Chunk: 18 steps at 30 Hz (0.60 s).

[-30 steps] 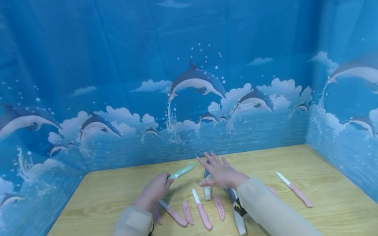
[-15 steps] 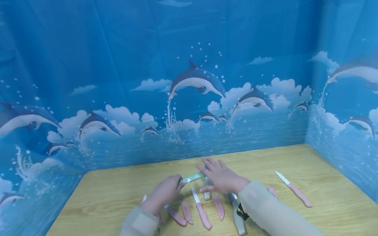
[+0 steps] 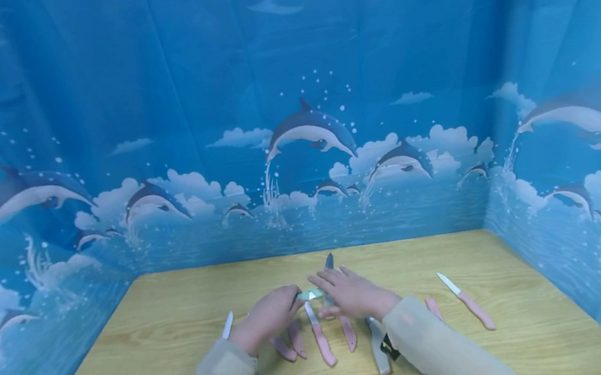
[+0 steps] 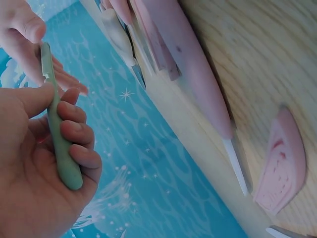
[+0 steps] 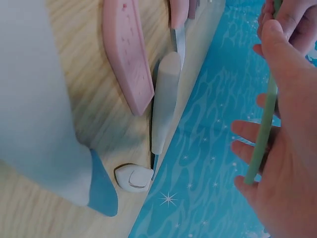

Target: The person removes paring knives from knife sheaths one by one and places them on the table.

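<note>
My left hand (image 3: 272, 314) grips a green-handled knife (image 4: 64, 153), its fingers curled round the handle. A green sheath (image 5: 262, 134) covers the knife's blade and reaches across to my right hand (image 3: 352, 292). The right fingers are fairly straight, and the sheath lies along them in the right wrist view. Both hands are close together above the table. Below them lies a pink-handled knife (image 3: 324, 344) with a bare blade. A white-handled knife (image 5: 166, 104) lies under the right hand, partly hidden in the head view.
Pink sheaths (image 3: 349, 334) and another pink knife (image 3: 284, 348) lie nearby. A second white-handled knife (image 3: 380, 355) is beside the right wrist. Farther right are a pink sheath (image 3: 432, 306) and a pink knife (image 3: 476, 310). A bare blade (image 3: 228, 326) shows beside the left hand. Curtains surround the table (image 3: 177, 294).
The left hand has moved right and slightly nearer with the green knife, closing the gap to the right hand. The right hand has shifted slightly nearer, uncovering a dark blade tip behind it.
</note>
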Motion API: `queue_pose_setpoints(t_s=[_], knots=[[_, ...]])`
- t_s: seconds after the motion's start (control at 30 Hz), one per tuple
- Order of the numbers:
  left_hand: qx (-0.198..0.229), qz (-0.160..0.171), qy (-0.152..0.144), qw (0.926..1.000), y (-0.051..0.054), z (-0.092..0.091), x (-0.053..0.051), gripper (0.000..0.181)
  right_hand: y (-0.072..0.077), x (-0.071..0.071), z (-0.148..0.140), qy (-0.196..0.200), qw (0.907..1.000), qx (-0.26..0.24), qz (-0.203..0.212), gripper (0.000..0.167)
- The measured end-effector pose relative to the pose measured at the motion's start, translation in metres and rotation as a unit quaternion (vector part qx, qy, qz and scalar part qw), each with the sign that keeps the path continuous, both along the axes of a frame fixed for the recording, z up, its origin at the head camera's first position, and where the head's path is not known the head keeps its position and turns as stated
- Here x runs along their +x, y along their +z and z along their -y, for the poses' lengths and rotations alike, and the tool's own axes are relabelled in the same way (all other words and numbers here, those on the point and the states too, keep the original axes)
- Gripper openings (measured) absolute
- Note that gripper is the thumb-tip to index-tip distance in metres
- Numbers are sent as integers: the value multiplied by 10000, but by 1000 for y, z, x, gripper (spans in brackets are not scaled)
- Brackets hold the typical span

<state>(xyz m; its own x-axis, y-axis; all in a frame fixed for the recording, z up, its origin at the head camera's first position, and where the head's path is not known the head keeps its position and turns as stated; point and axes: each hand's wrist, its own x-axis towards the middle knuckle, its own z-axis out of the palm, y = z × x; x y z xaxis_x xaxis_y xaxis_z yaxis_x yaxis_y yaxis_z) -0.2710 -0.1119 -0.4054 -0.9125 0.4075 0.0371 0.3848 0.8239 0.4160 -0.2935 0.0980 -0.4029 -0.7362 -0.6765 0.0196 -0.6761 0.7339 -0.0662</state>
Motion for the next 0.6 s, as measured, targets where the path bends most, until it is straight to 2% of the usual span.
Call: queue_pose_setpoints(t_s=[0.17, 0.37, 0.6], knots=[[-30, -70, -64, 10000, -1, -1, 2, 19, -1, 1, 1, -30, 10000, 4, 30, 77], [279, 220, -78, 9993, -1, -1, 4, 20, 0, 2, 1, -33, 10000, -8, -5, 70], [266, 205, -77, 9994, -3, -4, 1, 19, -1, 2, 1, 57, 9993, -20, -366, 53]])
